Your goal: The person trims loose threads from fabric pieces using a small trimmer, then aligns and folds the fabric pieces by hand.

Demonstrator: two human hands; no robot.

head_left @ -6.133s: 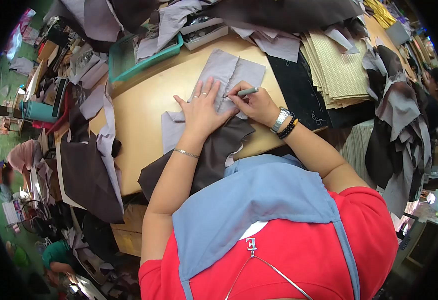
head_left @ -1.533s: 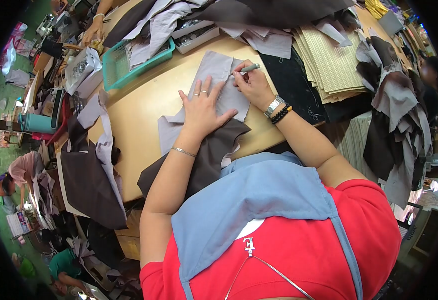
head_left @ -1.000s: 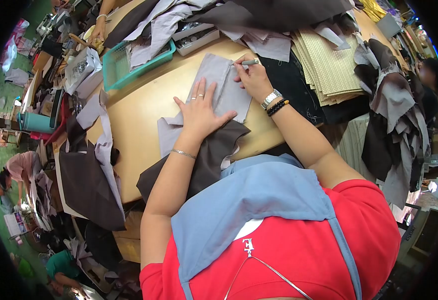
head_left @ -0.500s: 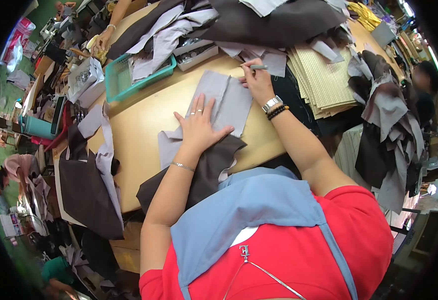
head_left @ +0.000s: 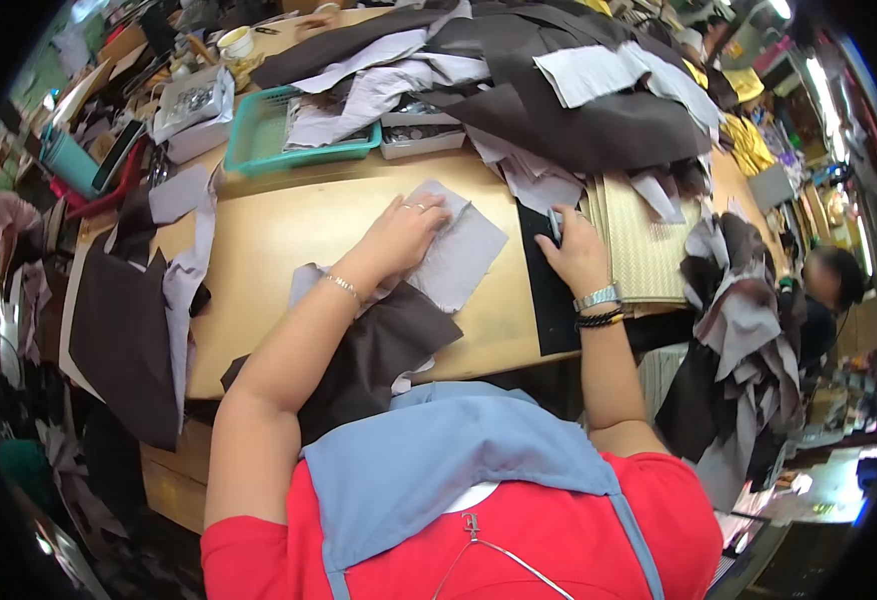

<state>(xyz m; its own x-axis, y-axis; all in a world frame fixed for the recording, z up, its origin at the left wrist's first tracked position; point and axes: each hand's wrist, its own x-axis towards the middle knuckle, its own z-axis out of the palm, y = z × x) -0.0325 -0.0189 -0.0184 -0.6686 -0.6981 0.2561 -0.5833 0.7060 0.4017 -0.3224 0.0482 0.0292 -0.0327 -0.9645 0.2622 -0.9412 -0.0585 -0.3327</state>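
Observation:
A light grey piece of fabric [head_left: 463, 255] lies tilted on the wooden table, its dark brown part [head_left: 388, 345] bunched toward my apron. My left hand [head_left: 405, 238] is at the fabric's upper left edge, fingers curled and closed on it. Off to the right, over a black strip of cloth [head_left: 550, 310], my right hand [head_left: 578, 255] holds a slim grey marking pen [head_left: 555, 226]. Its fingers are bent around the pen, away from the fabric.
A green basket [head_left: 243, 145] and a white box [head_left: 423, 150] stand at the back, beside heaped brown and grey fabric [head_left: 568, 120]. Cream textured sheets [head_left: 648, 250] are stacked right. More brown fabric [head_left: 123, 330] hangs over the left edge. A person [head_left: 828, 285] is at far right.
My right hand has moved right, off the fabric, with the pen. My left hand has gone from lying flat to curled at the fabric's upper edge, and the fabric has turned.

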